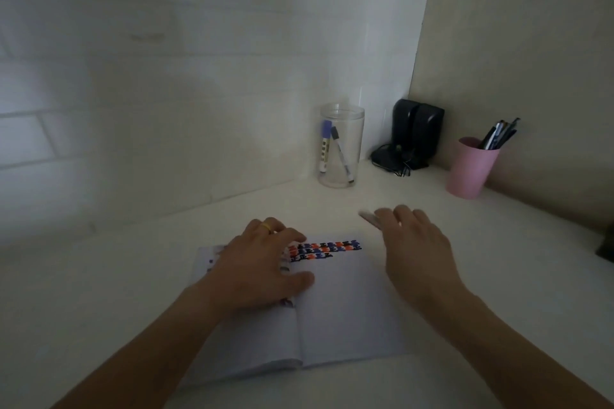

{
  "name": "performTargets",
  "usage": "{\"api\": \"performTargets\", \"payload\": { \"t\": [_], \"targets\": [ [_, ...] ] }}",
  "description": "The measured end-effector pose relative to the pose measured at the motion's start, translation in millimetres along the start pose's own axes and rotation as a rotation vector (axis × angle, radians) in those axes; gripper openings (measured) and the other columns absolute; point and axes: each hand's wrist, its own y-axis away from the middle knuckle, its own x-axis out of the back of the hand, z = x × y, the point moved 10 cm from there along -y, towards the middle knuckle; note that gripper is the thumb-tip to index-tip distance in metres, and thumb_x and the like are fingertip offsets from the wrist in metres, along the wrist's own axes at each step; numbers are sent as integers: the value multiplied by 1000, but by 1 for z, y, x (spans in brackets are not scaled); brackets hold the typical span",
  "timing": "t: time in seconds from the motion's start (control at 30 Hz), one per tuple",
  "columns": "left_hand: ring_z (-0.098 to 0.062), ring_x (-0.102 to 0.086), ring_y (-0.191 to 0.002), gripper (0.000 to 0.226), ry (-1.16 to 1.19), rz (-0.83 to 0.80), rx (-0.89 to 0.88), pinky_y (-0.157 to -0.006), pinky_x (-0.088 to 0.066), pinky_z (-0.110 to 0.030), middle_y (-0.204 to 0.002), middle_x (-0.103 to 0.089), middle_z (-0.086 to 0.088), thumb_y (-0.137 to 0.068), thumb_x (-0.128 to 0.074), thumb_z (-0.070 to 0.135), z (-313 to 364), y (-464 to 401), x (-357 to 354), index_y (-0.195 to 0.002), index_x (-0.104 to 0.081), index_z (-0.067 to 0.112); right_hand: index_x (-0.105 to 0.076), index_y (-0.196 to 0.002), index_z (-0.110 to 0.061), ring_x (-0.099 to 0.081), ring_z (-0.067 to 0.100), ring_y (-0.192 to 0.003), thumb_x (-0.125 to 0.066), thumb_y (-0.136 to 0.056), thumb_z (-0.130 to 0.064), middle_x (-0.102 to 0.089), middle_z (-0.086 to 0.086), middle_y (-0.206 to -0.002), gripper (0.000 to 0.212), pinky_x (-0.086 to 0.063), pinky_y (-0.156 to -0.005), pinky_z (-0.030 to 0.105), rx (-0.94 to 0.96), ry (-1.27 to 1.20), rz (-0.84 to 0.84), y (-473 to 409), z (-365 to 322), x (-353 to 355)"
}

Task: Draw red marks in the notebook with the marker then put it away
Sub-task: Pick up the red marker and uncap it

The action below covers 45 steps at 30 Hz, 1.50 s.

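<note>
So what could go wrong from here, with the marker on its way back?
The right hand holds a blurred marker mid-motion; aimed badly, it might tip the tall clear plastic jar. I cannot see whether it is capped, so ink could streak the white desk or the open white notebook.

A white desk (99, 292) fills the corner. An open notebook (342, 309) lies near the front. Far back stand a clear jar (342, 149), black speakers (415, 133) and, farther right, a pink cup (470, 168).
</note>
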Motion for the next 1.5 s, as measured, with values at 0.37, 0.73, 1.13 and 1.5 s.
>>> {"api": "performTargets", "payload": {
  "t": [0.37, 0.73, 1.13, 1.5],
  "targets": [
    [-12, -54, -107, 68, -94, -124, -54, -92, -50, -36, -114, -57, 11, -67, -65, 86, -6, -40, 7, -121, -60, 45, -75, -112, -9, -76, 15, -77, -75, -89, -15, -75, 12, -97, 24, -63, -74, 29, -273, -1524, -265, -36, -28, -68],
    [-9, -56, -70, 39, -129, 468, -534, -65, -41, -25, -82, -66, 9, -102, -46, 54, 25, -31, 39, -97, -70, 24, -66, -102, 0, -69, 24, -66, -68, -90, -4, -76, 11, -79, 13, -57, -64, 32, -372, -1897, -160, -36, -11, -90],
    [-8, -57, -58, 32, -137, 533, -519, -62, -36, -16, -76, -69, 8, -96, -51, 48, 35, -23, 45, -94, -67, 20, -80, -98, -8, -70, 22, -68, -74, -73, -26, -76, 13, -79, 31, -58, -67, 26, -165, -1783, -125, -33, -23, -63],
    [-15, -50, -48, 41, -136, 491, -568, -48, -41, -27, -71, -58, 3, -109, -29, 41, 51, -21, 36, -94, -58, 16, -70, -79, 8, -61, 18, -51, -69, -79, -24, -69, 9, -59, 32, -50, -49, 24, -119, -1832, -82, -31, -25, -48]
  ]
}}
